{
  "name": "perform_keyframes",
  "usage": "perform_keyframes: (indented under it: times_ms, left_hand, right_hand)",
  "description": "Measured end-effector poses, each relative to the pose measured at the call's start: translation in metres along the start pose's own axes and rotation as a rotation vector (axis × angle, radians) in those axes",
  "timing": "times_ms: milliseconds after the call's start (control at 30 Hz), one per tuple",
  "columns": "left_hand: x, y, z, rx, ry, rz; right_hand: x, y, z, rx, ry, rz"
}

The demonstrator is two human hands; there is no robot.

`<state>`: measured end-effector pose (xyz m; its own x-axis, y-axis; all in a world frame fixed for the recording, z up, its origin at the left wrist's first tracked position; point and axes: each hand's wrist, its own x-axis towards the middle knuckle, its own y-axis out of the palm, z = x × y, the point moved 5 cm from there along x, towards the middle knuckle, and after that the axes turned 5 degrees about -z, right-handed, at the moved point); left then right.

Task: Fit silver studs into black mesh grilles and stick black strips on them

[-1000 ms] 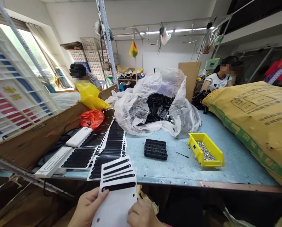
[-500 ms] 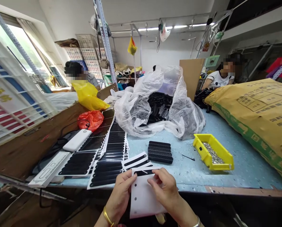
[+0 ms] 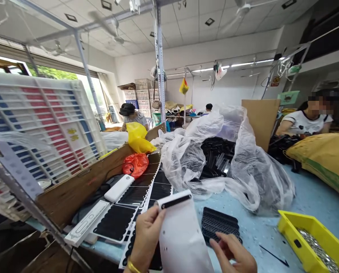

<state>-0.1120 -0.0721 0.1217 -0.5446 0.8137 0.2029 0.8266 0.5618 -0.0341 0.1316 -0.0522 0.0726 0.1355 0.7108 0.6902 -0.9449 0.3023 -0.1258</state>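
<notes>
Now | gripping white sheet (image 3: 180, 235) with left hand (image 3: 148, 239) at sheet's left edge | long axis running nearly upright, tilting slightly | holding right hand (image 3: 233, 252) open, untouching, just right of sheet | showing black block (image 3: 220, 225) beside sheet

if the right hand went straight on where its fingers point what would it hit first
Probably the black perforated block on the blue table, ahead of the right hand; depth is unclear.

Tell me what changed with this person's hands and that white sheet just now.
The right hand has let go of the white sheet and moved right, next to the black perforated block. The left hand alone now holds the sheet, raised more upright. The black-striped sheets and yellow bin stayed put.
</notes>
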Motion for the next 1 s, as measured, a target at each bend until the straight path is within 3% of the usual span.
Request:
perform_keyframes:
  times_ms: [67,167,267,367,433,533,667,800,900,1000]
  left_hand:
    - [0.007,0.001,-0.025,0.163,0.188,-0.068]
    - [-0.001,0.029,-0.027,0.254,0.275,0.063]
    - [-0.016,0.056,0.017,0.184,0.022,0.214]
    - [-0.028,0.067,0.066,-0.015,-0.279,0.283]
    - [-0.031,0.067,0.085,-0.092,-0.363,0.342]
    - [-0.033,0.060,0.095,-0.072,-0.386,0.427]
    - [-0.032,0.044,0.085,0.040,-0.315,0.488]
    - [-0.030,0.034,0.055,0.242,-0.015,0.437]
    - [-0.029,0.036,0.036,0.258,0.121,0.387]
    - [-0.019,0.033,0.035,0.137,-0.019,0.318]
  right_hand:
    - [0.010,0.004,0.007,0.034,0.017,0.031]
    - [0.015,0.023,0.018,0.099,0.020,0.069]
    - [0.005,0.051,0.013,0.159,0.097,0.113]
    - [-0.011,0.072,-0.006,0.191,0.231,0.200]
    - [-0.021,0.079,-0.019,0.190,0.308,0.238]
    - [-0.029,0.084,-0.028,0.139,0.319,0.251]
    - [-0.029,0.084,-0.015,-0.015,0.071,0.257]
    - [-0.018,0.079,0.012,-0.166,-0.182,0.274]
    - [-0.002,0.073,0.029,-0.188,-0.211,0.310]
    - [0.017,0.058,0.033,-0.158,-0.090,0.322]
